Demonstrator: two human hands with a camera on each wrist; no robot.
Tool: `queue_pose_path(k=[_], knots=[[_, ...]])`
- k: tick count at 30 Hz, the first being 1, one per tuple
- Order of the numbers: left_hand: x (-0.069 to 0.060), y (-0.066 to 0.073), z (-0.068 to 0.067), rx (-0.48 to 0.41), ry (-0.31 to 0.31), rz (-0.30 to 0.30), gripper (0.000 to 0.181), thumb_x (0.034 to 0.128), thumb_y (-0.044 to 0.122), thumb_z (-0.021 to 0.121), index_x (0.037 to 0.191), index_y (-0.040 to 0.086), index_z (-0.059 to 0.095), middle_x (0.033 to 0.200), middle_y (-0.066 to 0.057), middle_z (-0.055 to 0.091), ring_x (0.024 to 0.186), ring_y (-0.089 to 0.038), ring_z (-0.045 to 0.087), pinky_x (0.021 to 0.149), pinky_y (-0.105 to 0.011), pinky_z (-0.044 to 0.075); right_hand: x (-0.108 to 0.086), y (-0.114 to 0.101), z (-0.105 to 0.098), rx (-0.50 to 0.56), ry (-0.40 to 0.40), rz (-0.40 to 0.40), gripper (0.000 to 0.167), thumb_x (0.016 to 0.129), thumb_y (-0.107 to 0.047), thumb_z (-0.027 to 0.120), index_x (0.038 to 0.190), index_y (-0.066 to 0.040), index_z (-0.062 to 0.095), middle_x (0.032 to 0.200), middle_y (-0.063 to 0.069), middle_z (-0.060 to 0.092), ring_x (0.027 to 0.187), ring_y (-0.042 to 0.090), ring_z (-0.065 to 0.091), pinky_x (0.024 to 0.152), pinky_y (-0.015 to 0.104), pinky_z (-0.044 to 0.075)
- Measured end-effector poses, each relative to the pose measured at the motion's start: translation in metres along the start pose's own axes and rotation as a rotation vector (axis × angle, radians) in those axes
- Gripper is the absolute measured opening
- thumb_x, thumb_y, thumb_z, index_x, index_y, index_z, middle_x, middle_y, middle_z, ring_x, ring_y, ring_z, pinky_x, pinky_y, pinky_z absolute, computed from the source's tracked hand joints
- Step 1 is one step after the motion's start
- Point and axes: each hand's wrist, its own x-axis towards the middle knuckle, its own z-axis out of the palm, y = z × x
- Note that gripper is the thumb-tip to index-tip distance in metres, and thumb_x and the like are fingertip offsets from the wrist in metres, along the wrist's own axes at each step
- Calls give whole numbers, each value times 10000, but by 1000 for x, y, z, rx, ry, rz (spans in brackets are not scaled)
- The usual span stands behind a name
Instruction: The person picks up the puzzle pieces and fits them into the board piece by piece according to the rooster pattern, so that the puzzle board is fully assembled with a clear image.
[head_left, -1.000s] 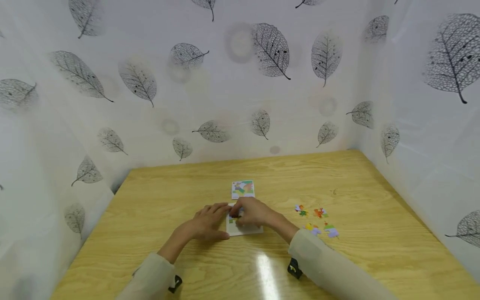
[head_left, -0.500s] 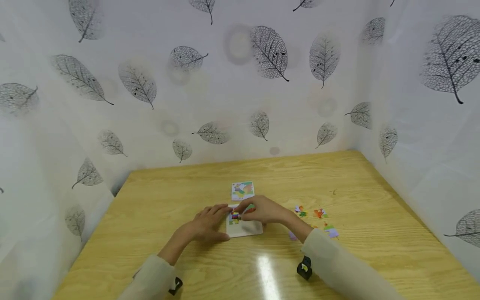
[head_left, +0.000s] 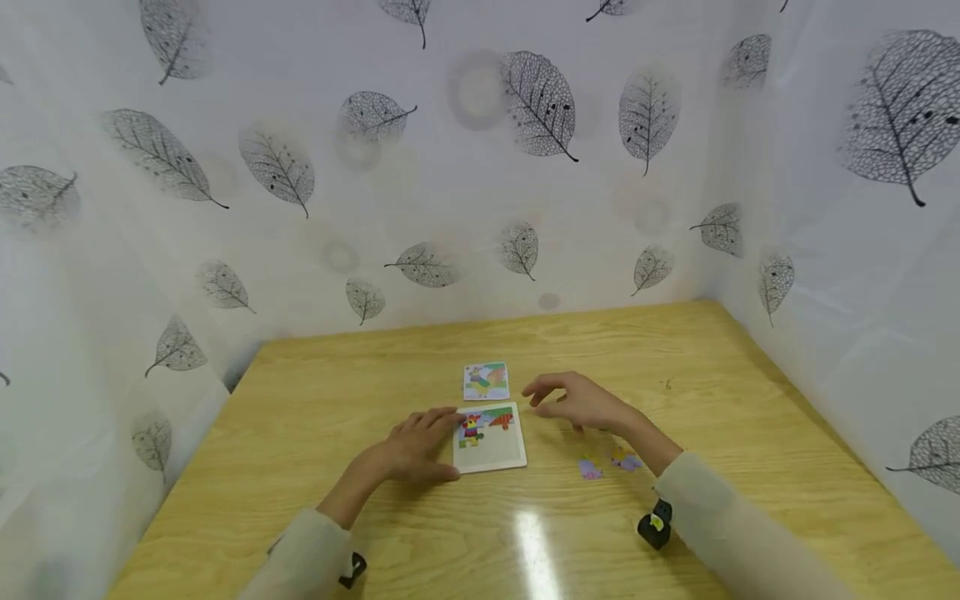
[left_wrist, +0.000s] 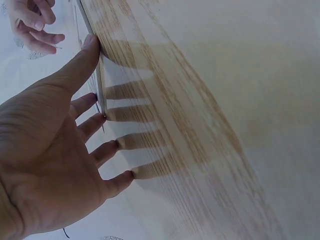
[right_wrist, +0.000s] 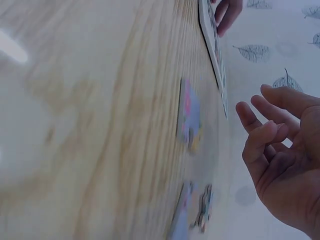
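Observation:
A white-framed puzzle board (head_left: 491, 461) lies at the middle of the table, colourful pieces filling its upper part and left side. My left hand (head_left: 420, 447) rests at the board's left edge with fingers spread; in the left wrist view the thumb (left_wrist: 85, 57) touches that edge. To the right of the board, my right hand (head_left: 588, 404) hovers above the table, fingers loosely bent and holding nothing. Below it lie loose puzzle pieces (head_left: 591, 469); the hand and forearm hide others. The right wrist view shows a pink and lilac piece (right_wrist: 186, 110) on the wood.
Just behind the board lies a square picture card (head_left: 486, 381) of a cartoon animal. The wooden table (head_left: 337, 375) meets white leaf-print curtains (head_left: 450, 167) at its back and sides. A black strap device (head_left: 656, 525) is on my right wrist.
My right hand has lifted off the board and moved right, over the loose pieces. A red-orange piece now shows at the board's upper right. My left hand has stayed in place.

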Motion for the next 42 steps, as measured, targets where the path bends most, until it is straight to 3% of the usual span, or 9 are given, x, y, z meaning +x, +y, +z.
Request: queue_pose_path(k=[11, 19, 23, 25, 30, 34, 42], knots=[[-5, 12, -12, -13, -28, 13, 812, 951, 361, 750, 1601, 101, 340, 1673, -171, 275, 1491, -515, 261, 1183, -725, 201, -28, 24, -26, 12, 43, 36, 398, 1021, -66, 630, 1408, 13, 582, 1308, 256, 590, 445, 83, 294, 433, 230, 330], [0, 6, -5, -5, -19, -9, 832, 949, 390, 748, 1623, 153, 322, 1697, -119, 251, 1509, -494, 246, 1196, -710, 191, -47, 37, -44, -25, 54, 62, 397, 980, 0, 642, 1375, 8, 607, 1316, 255, 577, 421, 76, 311, 412, 229, 336], [1, 3, -3, -13, -14, -9, 833, 945, 383, 755, 1622, 160, 325, 1698, -113, 247, 1511, -493, 239, 1200, -707, 181, -53, 41, -51, -53, 32, 34, 367, 952, 42, 641, 1319, 33, 640, 1304, 270, 590, 552, 96, 444, 451, 241, 350], [1, 3, -3, -18, -16, -11, 836, 944, 379, 756, 1625, 166, 322, 1700, -110, 244, 1512, -492, 235, 1203, -705, 176, -55, 43, -55, -53, 13, 18, 378, 921, 90, 623, 1296, 52, 648, 1274, 277, 600, 581, 106, 426, 467, 245, 334], [1, 3, -4, -21, -19, -14, 836, 946, 376, 754, 1627, 167, 317, 1701, -109, 240, 1513, -494, 231, 1197, -714, 178, -58, 45, -57, -9, -29, 26, 474, 830, 195, 547, 1270, 55, 655, 1271, 272, 598, 492, 73, 292, 459, 225, 291], [1, 3, -3, -21, -15, -11, 832, 947, 377, 752, 1625, 163, 320, 1701, -113, 240, 1511, -499, 234, 1192, -721, 183, -59, 47, -55, 18, -35, 31, 504, 809, 219, 504, 1255, 44, 659, 1335, 283, 555, 475, 51, 299, 448, 210, 293], [-3, 8, -9, -10, -23, 3, 829, 951, 373, 750, 1614, 122, 321, 1687, -148, 252, 1492, -520, 252, 1176, -736, 200, -60, 46, -51, 10, -24, 51, 373, 893, 164, 572, 1223, 24, 676, 1292, 267, 523, 445, 66, 313, 412, 222, 311]])
